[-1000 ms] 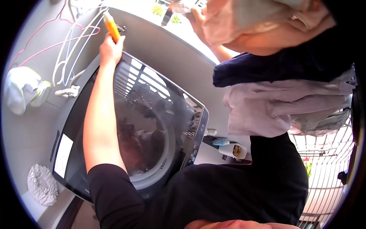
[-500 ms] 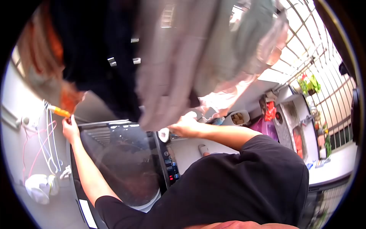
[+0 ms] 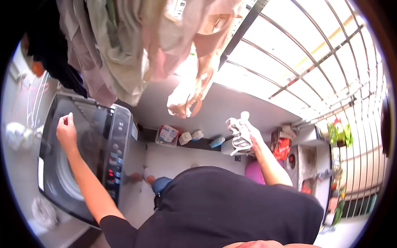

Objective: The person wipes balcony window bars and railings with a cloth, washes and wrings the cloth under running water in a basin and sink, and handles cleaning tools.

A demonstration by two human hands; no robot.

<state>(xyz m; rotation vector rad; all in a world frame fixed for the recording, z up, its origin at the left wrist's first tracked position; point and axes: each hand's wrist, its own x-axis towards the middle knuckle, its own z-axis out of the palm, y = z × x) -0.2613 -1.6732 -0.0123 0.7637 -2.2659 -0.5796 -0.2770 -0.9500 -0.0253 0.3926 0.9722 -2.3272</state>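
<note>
Left hand [image 3: 67,131], curled closed, no longer holds the slender yellow-orange tube; right hand [image 3: 254,134] clutches bunched grey-and-white cloth [image 3: 239,135].

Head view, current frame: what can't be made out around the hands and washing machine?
All in the head view:
Left hand: curled fingers hide the palm; anything small inside is unclear.
Crumpled grey-and-white cloth in the right hand: folds and grip hide its shape.
Black glossy-lidded washing machine: reflections and the left forearm obscure any contents.
Dark navy hanging garment: cut off by the black lens border.
</note>
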